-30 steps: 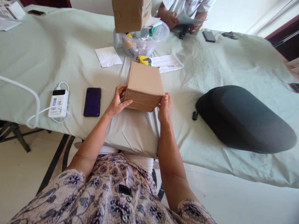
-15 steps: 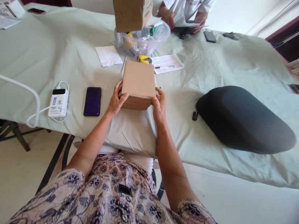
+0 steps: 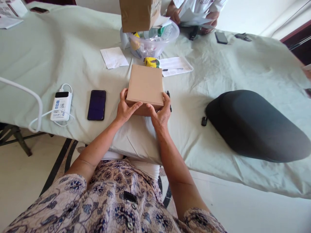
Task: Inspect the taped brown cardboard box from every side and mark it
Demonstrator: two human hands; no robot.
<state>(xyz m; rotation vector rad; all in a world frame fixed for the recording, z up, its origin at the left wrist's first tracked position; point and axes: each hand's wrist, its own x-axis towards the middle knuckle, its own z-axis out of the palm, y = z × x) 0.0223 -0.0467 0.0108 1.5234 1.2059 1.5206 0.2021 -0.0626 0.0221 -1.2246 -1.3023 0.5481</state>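
From the head view, the person's left hand [image 3: 124,109] and right hand [image 3: 161,115] grip a small brown cardboard box [image 3: 145,83] between them. The fingers curl around its two sides and both thumbs press on the near face, just below the top edge. I can't tell whether its underside meets the cloth-covered tabletop [image 3: 68,61].

Close by the right hand, on its outer side, lies a black pen [image 3: 169,101]. Farther out that way come a little black object [image 3: 204,121] and a big dark rounded thing [image 3: 255,126]. Out past the left hand there's a phone [image 3: 96,105], then a white power bank [image 3: 61,108] with its cable.

Beyond the hands, just behind the box, sits a yellow tape measure [image 3: 151,62], with a white sheet [image 3: 183,63] beside it and a slim pen [image 3: 176,69] on that. Farther off stands a clear basin [image 3: 156,46] of bottles, with a larger carton [image 3: 136,17] above it. Across the tabletop, another person's hands [image 3: 173,15] hold papers [image 3: 191,17].
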